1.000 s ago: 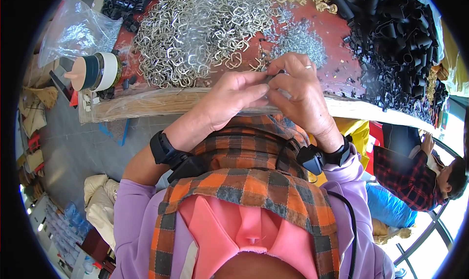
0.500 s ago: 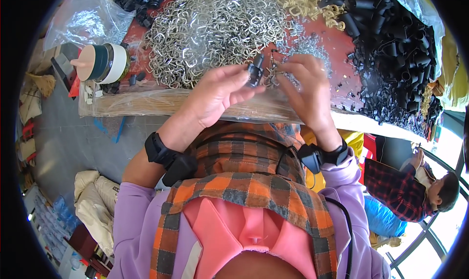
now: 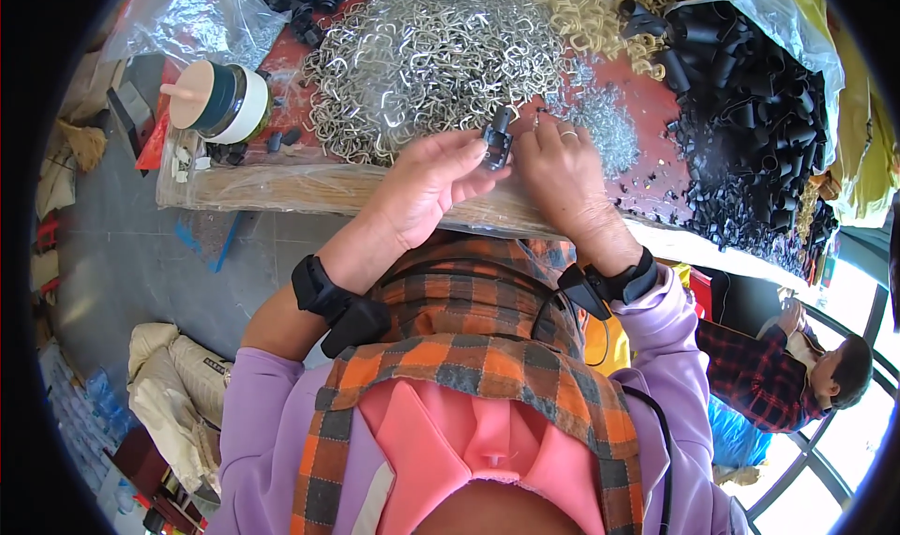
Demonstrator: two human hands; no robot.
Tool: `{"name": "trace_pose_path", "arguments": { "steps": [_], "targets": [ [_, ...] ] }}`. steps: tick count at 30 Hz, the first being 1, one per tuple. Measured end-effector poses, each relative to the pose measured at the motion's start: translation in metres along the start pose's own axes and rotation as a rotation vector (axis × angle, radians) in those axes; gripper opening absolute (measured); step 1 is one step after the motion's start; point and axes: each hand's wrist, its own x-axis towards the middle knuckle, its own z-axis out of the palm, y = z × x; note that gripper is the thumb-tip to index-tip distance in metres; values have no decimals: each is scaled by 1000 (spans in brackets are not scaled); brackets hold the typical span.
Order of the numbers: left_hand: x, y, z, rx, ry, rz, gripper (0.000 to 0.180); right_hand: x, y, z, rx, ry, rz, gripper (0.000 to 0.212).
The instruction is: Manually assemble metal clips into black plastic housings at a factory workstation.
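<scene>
My left hand pinches a small black plastic fitting with a narrow stem pointing up, just over the table's near edge. Close on its right is my right hand, knuckles up and fingers curled down. Whatever those fingertips may hold is hidden beneath the hand. Beyond the fitting lies a large heap of bent, shiny metal hooks. A scatter of small silvery pieces, too fine to name, lies past my right hand.
Black plastic tube-like parts fill the table's right side. Tan ring-shaped clips and more black parts lie at the back. A lidded jar stands at the left by the plastic-covered table edge. Another person is at right.
My right hand has turned over, from raised, spread fingers beside the fitting to knuckles up with fingers curled. My left hand keeps its hold on the fitting. The whole view has shifted slightly.
</scene>
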Motion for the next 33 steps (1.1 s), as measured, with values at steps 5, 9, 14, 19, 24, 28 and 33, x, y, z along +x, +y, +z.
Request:
{"name": "trace_pose_path", "arguments": {
  "steps": [5, 9, 14, 19, 24, 28, 33],
  "targets": [
    [1, -3, -1, 41, 7, 9, 25, 0, 11, 1, 100, -2, -19, 8],
    [4, -8, 2, -22, 11, 32, 25, -4, 17, -8, 689, -22, 295, 8],
    [11, -11, 9, -73, -74, 68, 27, -16, 5, -17, 1534, 46, 687, 17],
    [16, -13, 15, -79, -154, 122, 28, -23, 5, -16, 1554, 63, 638, 16],
    [18, -12, 20, -40, -202, 164, 29, -27, 8, -15, 1410, -6, 602, 13],
    [20, -14, 22, -50, -225, 155, 30, -30, 11, -11, 1550, -5, 663, 11],
    [20, -17, 19, -99, -259, 124, 29, -30, 20, -22, 1752, -107, 665, 11]
  ]
}}
